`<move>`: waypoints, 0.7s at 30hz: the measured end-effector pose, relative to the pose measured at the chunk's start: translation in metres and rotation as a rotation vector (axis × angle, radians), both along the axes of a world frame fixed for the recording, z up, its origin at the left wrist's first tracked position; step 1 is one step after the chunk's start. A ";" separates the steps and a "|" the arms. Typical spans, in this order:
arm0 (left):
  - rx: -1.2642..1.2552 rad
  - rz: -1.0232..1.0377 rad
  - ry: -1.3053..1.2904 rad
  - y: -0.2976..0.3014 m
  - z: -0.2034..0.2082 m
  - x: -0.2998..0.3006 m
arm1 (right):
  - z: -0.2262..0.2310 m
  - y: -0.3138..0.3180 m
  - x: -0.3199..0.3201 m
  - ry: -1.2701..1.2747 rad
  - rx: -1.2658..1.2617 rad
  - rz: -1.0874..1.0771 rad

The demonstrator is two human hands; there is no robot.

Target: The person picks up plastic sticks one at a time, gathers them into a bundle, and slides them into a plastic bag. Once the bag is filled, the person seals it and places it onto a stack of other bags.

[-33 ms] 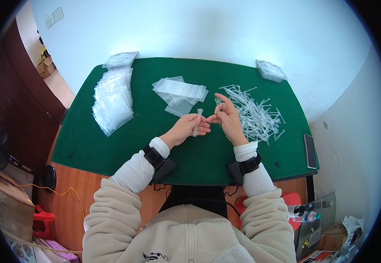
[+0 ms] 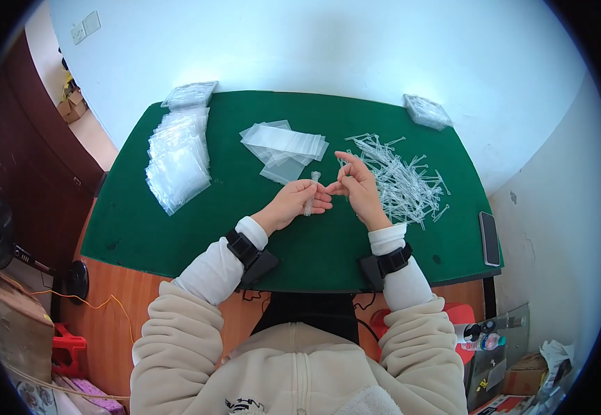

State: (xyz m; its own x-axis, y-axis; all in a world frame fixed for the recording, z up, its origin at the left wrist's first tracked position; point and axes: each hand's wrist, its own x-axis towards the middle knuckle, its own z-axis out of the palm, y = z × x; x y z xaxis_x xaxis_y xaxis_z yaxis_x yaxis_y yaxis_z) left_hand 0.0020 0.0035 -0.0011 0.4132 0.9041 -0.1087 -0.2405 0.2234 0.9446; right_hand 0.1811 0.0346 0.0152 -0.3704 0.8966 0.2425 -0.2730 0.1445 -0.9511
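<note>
My left hand [image 2: 297,202] is closed around a small bundle of thin clear sticks [image 2: 314,177], held upright between thumb and fingers. Close beside it, my right hand [image 2: 361,192] has its index finger raised while the thumb and other fingers curl together. Its thumb tip meets the left fingertips; whatever those curled fingers hold is hidden. A loose pile of clear sticks with small ringed ends [image 2: 411,183] lies just right of my right hand. Beyond both hands, several flat clear plastic bags [image 2: 286,141] overlap on the green table [image 2: 245,235].
Fanned clear bags [image 2: 179,155] lie at the left, below a stack of filled-looking packets [image 2: 191,95]. Another clear packet stack [image 2: 428,112] sits at the back right corner. A phone [image 2: 489,238] rests by the right edge. A wall [image 2: 314,48] stands behind the table.
My right index finger has bent down slightly toward the left. My left hand and the bundle have stayed in place.
</note>
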 end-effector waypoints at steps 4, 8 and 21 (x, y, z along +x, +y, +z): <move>0.003 0.012 -0.016 -0.001 0.000 -0.002 | 0.006 -0.005 -0.005 -0.015 0.002 -0.034; -0.016 -0.003 -0.016 0.000 -0.001 -0.001 | -0.001 -0.002 -0.003 0.004 0.063 0.003; -0.010 -0.129 -0.055 -0.004 0.001 0.000 | -0.016 0.003 -0.008 -0.176 0.218 -0.116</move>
